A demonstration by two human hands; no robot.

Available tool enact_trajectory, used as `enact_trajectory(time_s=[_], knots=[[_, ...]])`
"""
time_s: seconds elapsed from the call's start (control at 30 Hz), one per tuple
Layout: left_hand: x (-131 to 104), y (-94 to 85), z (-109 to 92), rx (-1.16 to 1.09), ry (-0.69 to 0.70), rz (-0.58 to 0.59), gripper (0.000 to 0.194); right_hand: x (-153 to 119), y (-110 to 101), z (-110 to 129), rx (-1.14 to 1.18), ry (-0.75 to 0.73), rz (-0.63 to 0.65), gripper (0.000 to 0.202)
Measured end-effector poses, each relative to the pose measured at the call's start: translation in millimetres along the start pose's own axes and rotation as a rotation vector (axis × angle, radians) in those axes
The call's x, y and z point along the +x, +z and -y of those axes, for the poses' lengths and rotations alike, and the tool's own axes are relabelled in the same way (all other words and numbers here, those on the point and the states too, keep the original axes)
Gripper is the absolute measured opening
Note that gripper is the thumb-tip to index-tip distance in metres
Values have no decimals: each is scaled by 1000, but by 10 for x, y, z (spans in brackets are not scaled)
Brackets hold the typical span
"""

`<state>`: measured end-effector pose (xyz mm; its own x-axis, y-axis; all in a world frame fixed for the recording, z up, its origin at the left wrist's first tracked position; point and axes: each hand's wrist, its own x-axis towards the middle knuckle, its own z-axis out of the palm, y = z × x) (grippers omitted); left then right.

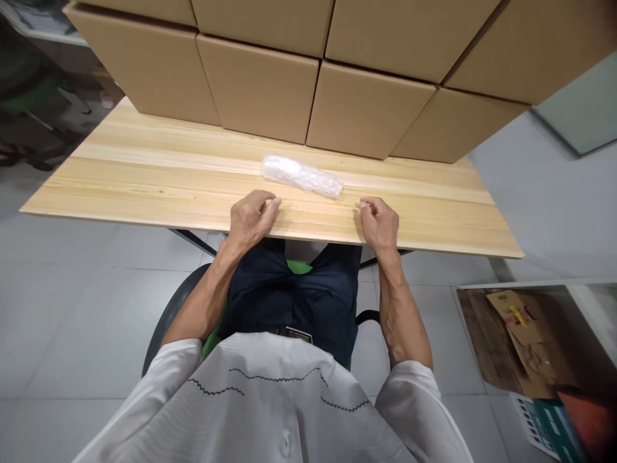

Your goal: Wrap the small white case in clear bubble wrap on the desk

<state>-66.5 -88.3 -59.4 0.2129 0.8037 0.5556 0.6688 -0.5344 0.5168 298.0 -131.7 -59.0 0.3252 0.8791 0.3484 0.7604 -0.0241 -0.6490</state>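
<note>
A long bundle of clear bubble wrap (301, 175) lies slantwise on the wooden table, with its contents too blurred to make out. My left hand (253, 217) rests near the table's front edge, below and left of the bundle. Its fingers are curled in and the thumb lies against them, with nothing seen in the grip. On the other side, my right hand (378, 222) is also closed in a loose fist, below and right of the bundle's end. Neither hand touches the bundle.
Stacked cardboard boxes (260, 87) form a wall along the back of the wooden table (120, 173). At the lower right stands a shelf or bin holding flattened cardboard (523, 334). A chair (168, 308) is under me, and a grey wall (535, 193) rises at the right.
</note>
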Motion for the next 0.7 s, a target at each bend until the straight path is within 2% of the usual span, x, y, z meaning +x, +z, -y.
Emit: enact_trajectory(time_s=[0.03,0.07,0.13,0.17,0.27,0.37,0.5,0.7], knots=[[66,-24,18,11,10,9,55,41,50,23,32,-21,3,49],[150,-44,31,39,32,40,74,83,104,52,55,-37,8,51],[359,-53,39,115,96,170,105,167,218,121,91,-51,22,56],[473,-36,39,154,114,243,112,205,274,157,105,-52,31,60],[772,98,54,197,149,376,117,307,422,244,126,-50,54,67],[924,264,108,216,172,452,113,407,539,272,121,-66,59,67],[940,349,160,267,155,519,108,522,644,264,105,-84,77,66],[915,332,181,263,178,512,110,559,669,283,124,-92,98,57]])
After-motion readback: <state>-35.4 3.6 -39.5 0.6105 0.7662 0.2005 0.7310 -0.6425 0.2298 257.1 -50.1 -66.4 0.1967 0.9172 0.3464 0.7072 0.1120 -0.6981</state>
